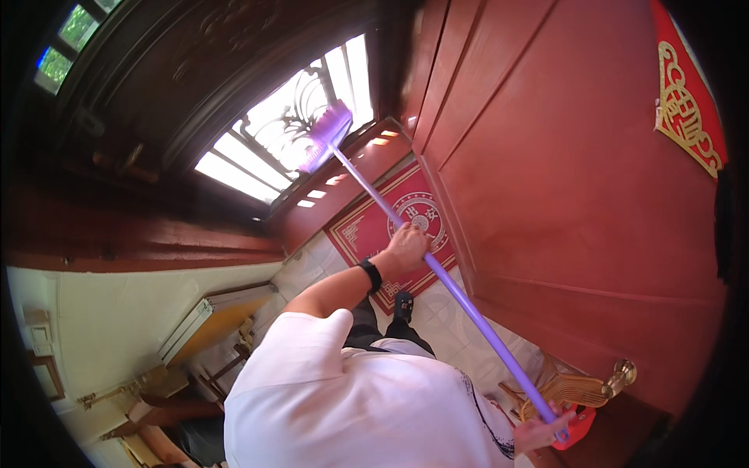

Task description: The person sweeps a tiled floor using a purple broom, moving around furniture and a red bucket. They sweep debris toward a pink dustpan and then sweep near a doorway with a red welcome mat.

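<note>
My left hand (409,243), with a black band on its wrist, is wrapped around the middle of a purple broom handle (468,307). My right hand (544,430) is at the handle's lower end, with some fingers extended. The broom's purple bristle head (329,136) is raised in front of a bright window with a dark metal grille (257,146), set in a dark carved door (193,76). Whether the bristles touch the grille, I cannot tell.
A red panelled door (562,175) with a brass knob (621,377) stands at the right. Below lies a red patterned doormat (357,234) on a tiled floor (447,310). Flat panels (216,319) lean on the left wall. Behind my right hand are a woven chair (576,391) and a red object (579,430).
</note>
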